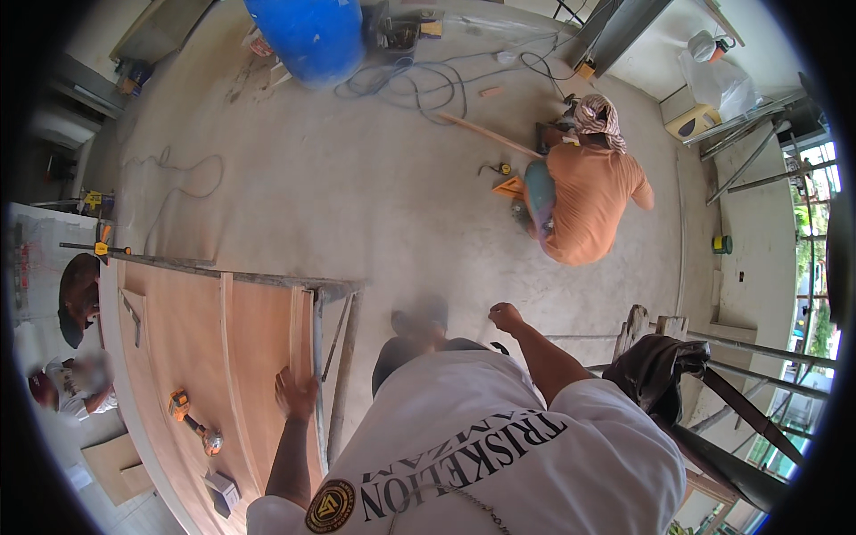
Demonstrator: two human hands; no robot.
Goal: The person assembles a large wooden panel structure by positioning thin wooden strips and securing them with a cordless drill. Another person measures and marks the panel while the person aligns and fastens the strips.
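My left hand (295, 393) rests flat, fingers spread, on the right edge of a large brown plywood panel (201, 357) that lies on a metal frame (325, 294) to my left. My right hand (506, 316) is a closed fist raised in front of me above the concrete floor, with nothing visible in it. My white shirt fills the lower middle of the view.
A yellow cordless drill (193, 422) and a small box (223, 490) lie on the panel. A person in an orange shirt (584, 192) crouches on the floor ahead beside a wooden stick (486, 134). Cables (428, 80) and a blue barrel (308, 36) lie behind. Two people stand at left.
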